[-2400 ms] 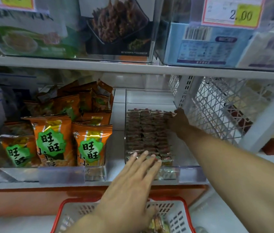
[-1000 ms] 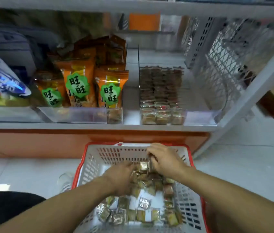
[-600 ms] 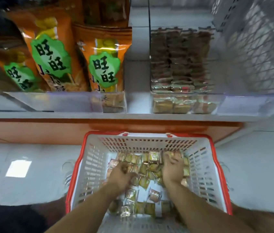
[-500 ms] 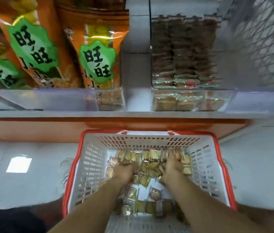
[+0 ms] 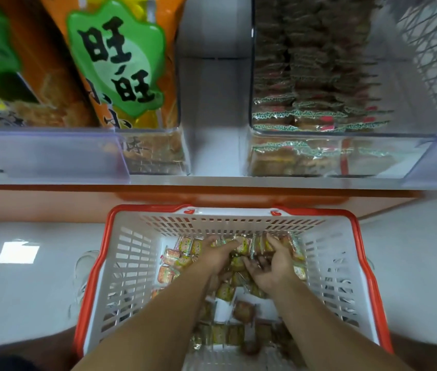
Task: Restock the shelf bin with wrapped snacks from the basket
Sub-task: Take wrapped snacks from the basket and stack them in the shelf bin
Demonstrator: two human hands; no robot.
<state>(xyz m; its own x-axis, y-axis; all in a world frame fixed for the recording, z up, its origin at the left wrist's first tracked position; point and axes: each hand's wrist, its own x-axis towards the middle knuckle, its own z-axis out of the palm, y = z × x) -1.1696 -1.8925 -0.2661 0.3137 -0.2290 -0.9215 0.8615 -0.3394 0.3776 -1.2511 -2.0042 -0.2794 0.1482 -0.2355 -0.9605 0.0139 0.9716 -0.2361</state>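
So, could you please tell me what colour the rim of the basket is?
The basket has a red-orange rim over white slatted walls, shown clearly in the head view.

Shelf (image 5: 212, 180) bearing a clear bin (image 5: 319, 159) and orange bags (image 5: 121, 76); floor (image 5: 24, 290) carrying a basket (image 5: 121, 253).

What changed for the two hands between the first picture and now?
Both hands left the shelf bin and went down into the basket. The left hand and right hand now gather wrapped snacks there. The bin's rows and the orange bags stayed in place.
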